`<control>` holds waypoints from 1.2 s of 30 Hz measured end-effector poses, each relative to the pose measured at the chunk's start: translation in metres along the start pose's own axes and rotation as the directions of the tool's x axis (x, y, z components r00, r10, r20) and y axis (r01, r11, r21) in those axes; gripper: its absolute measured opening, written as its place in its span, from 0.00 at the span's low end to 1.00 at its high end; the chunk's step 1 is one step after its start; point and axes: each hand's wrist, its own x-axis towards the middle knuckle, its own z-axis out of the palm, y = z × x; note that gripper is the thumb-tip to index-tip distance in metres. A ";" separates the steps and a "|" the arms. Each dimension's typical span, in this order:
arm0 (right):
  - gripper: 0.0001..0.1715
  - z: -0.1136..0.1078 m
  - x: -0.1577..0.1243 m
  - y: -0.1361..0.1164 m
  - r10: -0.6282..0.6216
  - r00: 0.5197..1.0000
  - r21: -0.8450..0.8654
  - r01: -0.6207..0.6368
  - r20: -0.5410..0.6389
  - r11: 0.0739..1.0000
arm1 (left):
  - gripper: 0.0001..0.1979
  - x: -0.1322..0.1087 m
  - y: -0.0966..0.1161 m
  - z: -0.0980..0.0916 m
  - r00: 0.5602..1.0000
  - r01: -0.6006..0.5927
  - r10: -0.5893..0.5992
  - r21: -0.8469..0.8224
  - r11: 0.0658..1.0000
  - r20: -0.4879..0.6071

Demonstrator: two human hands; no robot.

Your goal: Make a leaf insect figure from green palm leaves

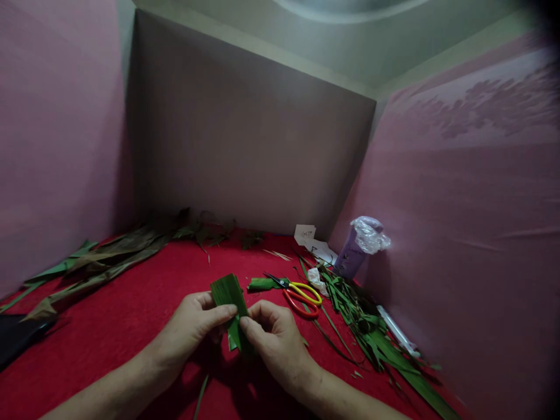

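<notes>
Between my two hands is a folded piece of green leaf (226,290), its broad, ribbed face turned up and a narrower end hanging below. My left hand (199,318) pinches it from the left, with the thumb lying across its face. On the lower right side, my right hand (273,335) grips the same leaf between thumb and curled fingers. Just beyond my right hand lie scissors (301,297) with one yellow and one red handle loop. Their dark blades rest over another short green leaf piece (261,284) on the red cloth (144,303).
Long drying leaves (118,256) stretch along the left. Cut green strips (354,309) heap up at right, near a purple container (350,254) topped with clear plastic. White papers (321,251), thin sticks (277,255) and crumpled tissue (317,281) lie farther back. A dark flat object (21,335) sits far left.
</notes>
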 end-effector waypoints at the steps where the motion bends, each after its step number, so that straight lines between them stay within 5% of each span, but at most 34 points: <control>1: 0.10 0.000 0.000 -0.001 0.005 1.000 0.009 -0.005 0.000 1.000 | 0.09 0.000 -0.001 0.000 1.000 -0.003 0.003 -0.007 1.000 0.001; 36: 0.12 -0.001 0.000 0.003 0.021 0.999 0.039 -0.020 -0.031 0.999 | 0.11 -0.003 0.003 0.000 1.000 0.016 -0.016 -0.005 1.000 0.022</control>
